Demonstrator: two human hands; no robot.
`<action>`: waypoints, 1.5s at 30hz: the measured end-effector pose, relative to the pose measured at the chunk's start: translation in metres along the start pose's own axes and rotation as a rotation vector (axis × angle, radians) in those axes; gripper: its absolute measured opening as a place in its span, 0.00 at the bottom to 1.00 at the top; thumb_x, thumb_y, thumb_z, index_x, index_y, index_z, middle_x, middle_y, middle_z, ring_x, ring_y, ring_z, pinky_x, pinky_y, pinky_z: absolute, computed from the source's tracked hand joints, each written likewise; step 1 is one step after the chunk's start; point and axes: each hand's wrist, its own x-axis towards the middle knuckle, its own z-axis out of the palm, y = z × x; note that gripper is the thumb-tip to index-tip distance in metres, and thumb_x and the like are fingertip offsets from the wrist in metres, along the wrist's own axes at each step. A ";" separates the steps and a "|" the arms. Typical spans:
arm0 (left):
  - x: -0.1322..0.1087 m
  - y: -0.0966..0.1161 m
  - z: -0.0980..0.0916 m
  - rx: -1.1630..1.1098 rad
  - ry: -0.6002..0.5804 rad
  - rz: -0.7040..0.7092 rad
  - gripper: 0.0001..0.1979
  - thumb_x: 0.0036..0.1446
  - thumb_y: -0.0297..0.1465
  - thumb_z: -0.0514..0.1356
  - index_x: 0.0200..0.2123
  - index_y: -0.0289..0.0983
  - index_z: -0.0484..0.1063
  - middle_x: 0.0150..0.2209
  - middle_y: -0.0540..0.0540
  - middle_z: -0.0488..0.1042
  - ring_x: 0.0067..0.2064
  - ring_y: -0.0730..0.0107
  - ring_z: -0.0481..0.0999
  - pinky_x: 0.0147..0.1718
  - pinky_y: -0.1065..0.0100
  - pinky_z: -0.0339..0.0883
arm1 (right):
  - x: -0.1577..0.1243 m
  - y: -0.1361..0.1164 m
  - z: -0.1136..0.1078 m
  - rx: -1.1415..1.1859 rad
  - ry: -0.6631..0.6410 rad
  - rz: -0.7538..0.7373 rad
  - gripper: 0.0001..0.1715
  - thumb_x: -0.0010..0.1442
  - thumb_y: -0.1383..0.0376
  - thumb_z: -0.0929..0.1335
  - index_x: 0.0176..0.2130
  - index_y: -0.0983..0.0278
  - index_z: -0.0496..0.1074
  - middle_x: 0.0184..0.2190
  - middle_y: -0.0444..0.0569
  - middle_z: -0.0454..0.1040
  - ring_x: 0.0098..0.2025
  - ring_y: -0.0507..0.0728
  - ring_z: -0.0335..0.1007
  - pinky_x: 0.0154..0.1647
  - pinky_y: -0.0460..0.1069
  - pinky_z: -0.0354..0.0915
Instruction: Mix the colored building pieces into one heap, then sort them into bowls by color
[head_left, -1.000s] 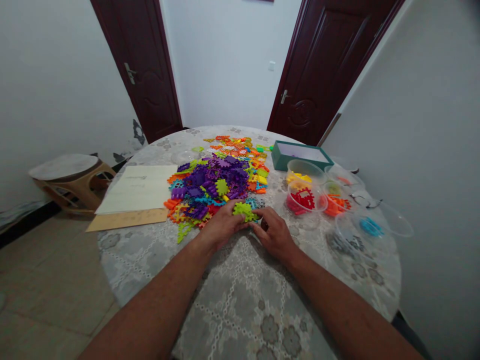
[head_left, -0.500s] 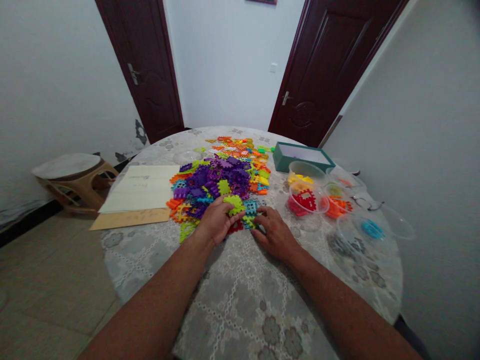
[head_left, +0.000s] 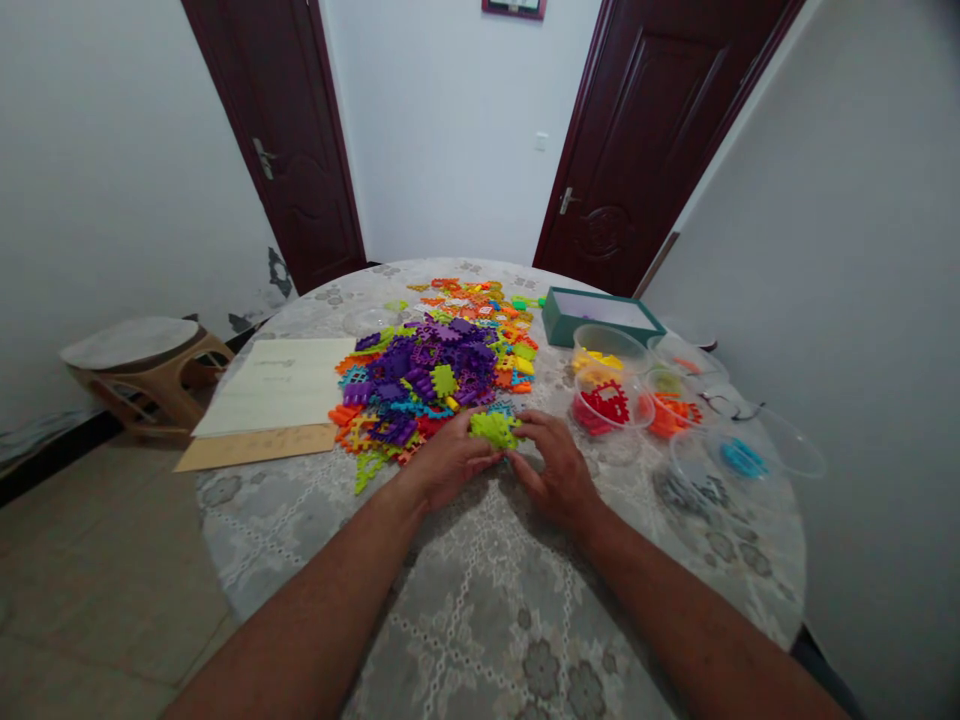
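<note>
Lime clump point(head_left: 493, 430): bright, tooth-edged, piece count unclear
Left hand point(head_left: 454, 460): pinching its left side
Right hand point(head_left: 556, 466): curled at right edge; pinch unclear

The top edge crops the wall frame point(head_left: 514, 9) and doors point(head_left: 652, 130); the bottom edge, the forearms point(head_left: 315, 600). The left hand point(head_left: 452, 460) hides some pile point(head_left: 431, 372). Writing on the paper point(head_left: 262, 405) is too small to read.
</note>
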 end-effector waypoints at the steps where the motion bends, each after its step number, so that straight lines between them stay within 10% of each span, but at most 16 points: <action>1: -0.001 -0.002 0.001 0.017 -0.018 -0.008 0.27 0.46 0.20 0.66 0.51 0.40 0.76 0.49 0.42 0.80 0.50 0.63 0.79 0.47 0.66 0.73 | 0.000 -0.001 0.001 -0.010 -0.016 -0.019 0.15 0.70 0.64 0.69 0.56 0.56 0.71 0.59 0.56 0.74 0.63 0.65 0.69 0.63 0.66 0.68; 11: 0.003 -0.010 0.001 0.077 0.010 0.023 0.26 0.48 0.21 0.66 0.52 0.39 0.76 0.46 0.42 0.79 0.48 0.61 0.79 0.45 0.65 0.73 | 0.003 -0.006 0.000 0.038 -0.051 -0.050 0.29 0.69 0.63 0.70 0.66 0.56 0.65 0.59 0.57 0.75 0.61 0.66 0.69 0.63 0.66 0.67; 23: 0.002 0.001 -0.003 0.583 -0.051 0.063 0.39 0.56 0.38 0.71 0.69 0.45 0.66 0.63 0.39 0.75 0.63 0.46 0.75 0.61 0.51 0.69 | 0.012 0.013 0.005 0.667 -0.151 0.602 0.29 0.59 0.61 0.74 0.59 0.58 0.72 0.45 0.47 0.77 0.38 0.54 0.73 0.40 0.51 0.70; 34: 0.002 -0.003 -0.014 0.678 -0.117 0.156 0.37 0.57 0.41 0.71 0.69 0.50 0.68 0.68 0.42 0.71 0.74 0.43 0.61 0.72 0.45 0.57 | 0.015 -0.008 -0.011 0.366 -0.286 0.483 0.21 0.57 0.62 0.76 0.50 0.58 0.74 0.42 0.43 0.79 0.40 0.55 0.73 0.38 0.48 0.64; 39: 0.003 0.001 -0.005 0.459 -0.136 0.047 0.40 0.57 0.45 0.71 0.69 0.42 0.66 0.62 0.34 0.76 0.60 0.44 0.79 0.55 0.48 0.77 | 0.032 -0.016 -0.046 0.443 -0.287 0.629 0.15 0.57 0.62 0.74 0.44 0.61 0.73 0.32 0.41 0.73 0.31 0.52 0.68 0.29 0.45 0.61; 45: 0.003 0.013 -0.005 0.630 0.201 0.169 0.29 0.54 0.52 0.67 0.51 0.37 0.77 0.47 0.39 0.84 0.43 0.56 0.85 0.41 0.58 0.81 | 0.064 0.031 -0.135 0.363 -0.176 0.711 0.23 0.61 0.59 0.73 0.54 0.62 0.72 0.29 0.41 0.73 0.23 0.49 0.65 0.22 0.43 0.60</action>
